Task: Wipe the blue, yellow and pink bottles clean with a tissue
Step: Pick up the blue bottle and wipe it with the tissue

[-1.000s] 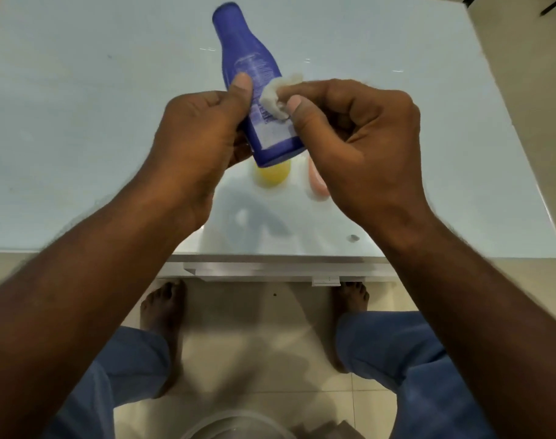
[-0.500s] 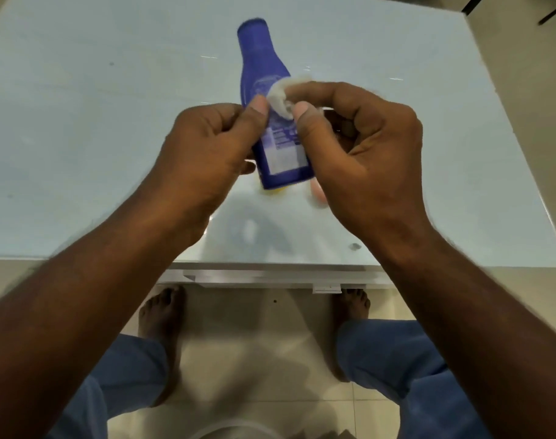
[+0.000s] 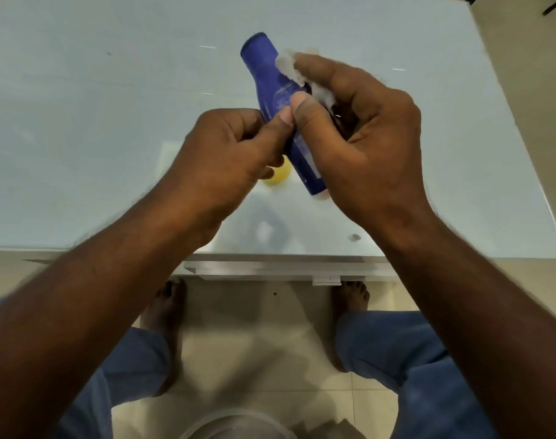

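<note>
My left hand [image 3: 229,153] grips the lower body of the blue bottle [image 3: 267,77], which is held above the table with its cap pointing away from me. My right hand [image 3: 355,137] pinches a crumpled white tissue [image 3: 289,68] against the bottle's upper right side, near the neck. Under my hands, a bit of the yellow bottle [image 3: 278,175] shows on the table. A sliver of the pink bottle [image 3: 323,195] peeks out below the blue bottle's base; the rest is hidden by my right hand.
The pale glass table [image 3: 96,122] spreads wide to the left and far side; its near edge [image 3: 286,264] runs above my bare feet. A small dark spot [image 3: 354,237] lies near the front edge. A round pale container rim [image 3: 235,426] sits on the floor.
The tissue has slid up the blue bottle from the label toward the neck. The bottle has turned, its label side rotating away, and both hands have shifted slightly.
</note>
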### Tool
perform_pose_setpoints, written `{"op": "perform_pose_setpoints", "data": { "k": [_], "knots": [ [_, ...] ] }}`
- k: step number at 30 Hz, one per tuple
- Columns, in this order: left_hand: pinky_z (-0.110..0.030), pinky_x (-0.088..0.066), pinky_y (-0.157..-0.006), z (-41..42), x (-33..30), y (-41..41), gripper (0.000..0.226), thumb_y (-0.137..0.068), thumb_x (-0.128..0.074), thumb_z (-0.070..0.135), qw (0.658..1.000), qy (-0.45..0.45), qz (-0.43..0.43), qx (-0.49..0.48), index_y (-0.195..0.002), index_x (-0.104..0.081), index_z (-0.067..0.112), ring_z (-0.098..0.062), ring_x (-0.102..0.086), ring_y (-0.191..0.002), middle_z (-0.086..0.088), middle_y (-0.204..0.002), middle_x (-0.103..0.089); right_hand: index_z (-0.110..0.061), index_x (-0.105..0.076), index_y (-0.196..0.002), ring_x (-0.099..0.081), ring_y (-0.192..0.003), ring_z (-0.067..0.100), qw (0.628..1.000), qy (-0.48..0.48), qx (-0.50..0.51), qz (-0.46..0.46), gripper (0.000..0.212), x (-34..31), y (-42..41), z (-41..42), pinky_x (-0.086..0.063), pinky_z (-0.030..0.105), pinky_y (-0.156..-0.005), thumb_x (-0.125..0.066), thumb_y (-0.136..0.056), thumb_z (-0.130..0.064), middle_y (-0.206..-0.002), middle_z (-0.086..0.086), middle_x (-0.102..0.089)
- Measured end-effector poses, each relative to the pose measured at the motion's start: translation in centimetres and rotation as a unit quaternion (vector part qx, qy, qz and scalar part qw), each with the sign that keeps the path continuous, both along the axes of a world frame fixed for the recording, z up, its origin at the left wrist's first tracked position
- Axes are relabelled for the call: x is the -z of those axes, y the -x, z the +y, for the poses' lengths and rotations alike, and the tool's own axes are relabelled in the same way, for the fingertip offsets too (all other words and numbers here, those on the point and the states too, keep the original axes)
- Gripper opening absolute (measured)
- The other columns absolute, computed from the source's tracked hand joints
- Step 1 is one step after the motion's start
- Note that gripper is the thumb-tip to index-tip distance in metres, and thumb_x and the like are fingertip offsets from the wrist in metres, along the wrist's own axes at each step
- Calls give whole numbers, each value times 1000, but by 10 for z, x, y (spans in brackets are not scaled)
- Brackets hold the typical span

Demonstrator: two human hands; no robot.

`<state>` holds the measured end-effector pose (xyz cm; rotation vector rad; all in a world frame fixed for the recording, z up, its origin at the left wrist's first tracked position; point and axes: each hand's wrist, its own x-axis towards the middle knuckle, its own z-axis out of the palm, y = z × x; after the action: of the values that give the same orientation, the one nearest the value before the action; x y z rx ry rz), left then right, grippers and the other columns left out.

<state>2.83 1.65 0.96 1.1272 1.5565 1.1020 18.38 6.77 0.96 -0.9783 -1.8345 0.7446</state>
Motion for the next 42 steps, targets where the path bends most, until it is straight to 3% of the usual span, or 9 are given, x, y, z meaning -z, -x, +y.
{"op": "perform_pose_setpoints", "data": {
  "k": [5, 10, 16, 20, 23, 28, 32, 37, 42],
  "knots": [
    [-35, -61, -95, 7, -4, 10, 34, -102, -59, 45, 988, 27, -113, -103, -116, -74, 18, -15, -78, -98, 2, -101, -81, -5, -80, -123, -80, -106, 15, 1000, 7, -1, 10, 26, -2, -2, 2, -68, 30, -87, -68, -106, -22, -115, 4, -83],
    [-27, -61, -82, 3, -1, 6, 32, -105, -54, 45, 999, 0, -25, -38, -99, -77, 22, -8, -74, -83, 6, -85, -79, -3, -73, -134, -78, -113, 18, 1000, 6, 1, 6, 35, 0, -1, 0, -68, 33, -93, -67, -105, -22, -128, 7, -79],
    [-32, -62, -93, 5, -7, 9, 24, -104, -58, 42, 982, 25, -148, -111, -108, -72, 23, -14, -79, -97, 6, -95, -81, -3, -79, -122, -80, -104, 17, 1000, 2, -5, 8, 26, -3, 0, 1, -68, 30, -85, -67, -107, -20, -114, 5, -82],
    [-35, -61, -92, 4, -3, 9, 31, -104, -56, 46, 996, 17, -80, -48, -104, -76, 22, -15, -76, -93, 4, -93, -80, -5, -74, -132, -78, -112, 19, 1000, 7, -1, 6, 30, 0, 1, -1, -68, 34, -90, -65, -107, -19, -126, 7, -79],
    [-29, -58, -84, 1, -2, 3, 30, -103, -58, 44, 993, 28, -106, -35, -98, -76, 21, -10, -73, -84, 7, -82, -77, -5, -72, -137, -75, -121, 17, 1000, -1, -7, -5, 35, 0, 1, 1, -64, 30, -101, -65, -106, -21, -135, 6, -76],
    [-31, -62, -92, 4, -7, 9, 28, -102, -60, 44, 979, 37, -165, -112, -112, -71, 20, -11, -78, -91, 10, -86, -80, -6, -82, -117, -80, -97, 15, 1000, -2, -1, 12, 25, -4, 0, 0, -67, 31, -83, -67, -107, -23, -106, 2, -84],
    [-27, -59, -83, 3, -4, 7, 28, -102, -58, 46, 991, 30, -112, -65, -103, -74, 23, -10, -76, -86, 9, -85, -79, -5, -76, -128, -79, -105, 18, 1000, 8, 3, 7, 29, -1, 0, -1, -68, 33, -85, -66, -107, -23, -120, 5, -81],
    [-29, -63, -86, 3, -10, 8, 21, -104, -59, 39, 968, 34, -214, -125, -109, -68, 21, -12, -80, -90, 9, -85, -81, -7, -79, -122, -79, -104, 12, 1000, 1, -10, 7, 24, -3, 1, -1, -63, 18, -84, -65, -108, -20, -112, -2, -81],
    [-31, -60, -87, 5, -3, 8, 31, -102, -59, 47, 991, 31, -112, -73, -106, -74, 21, -12, -77, -88, 9, -84, -78, -7, -76, -131, -78, -110, 17, 1000, 14, 1, 6, 30, 0, 0, -3, -68, 30, -88, -67, -107, -22, -123, 4, -80]
  ]
}}
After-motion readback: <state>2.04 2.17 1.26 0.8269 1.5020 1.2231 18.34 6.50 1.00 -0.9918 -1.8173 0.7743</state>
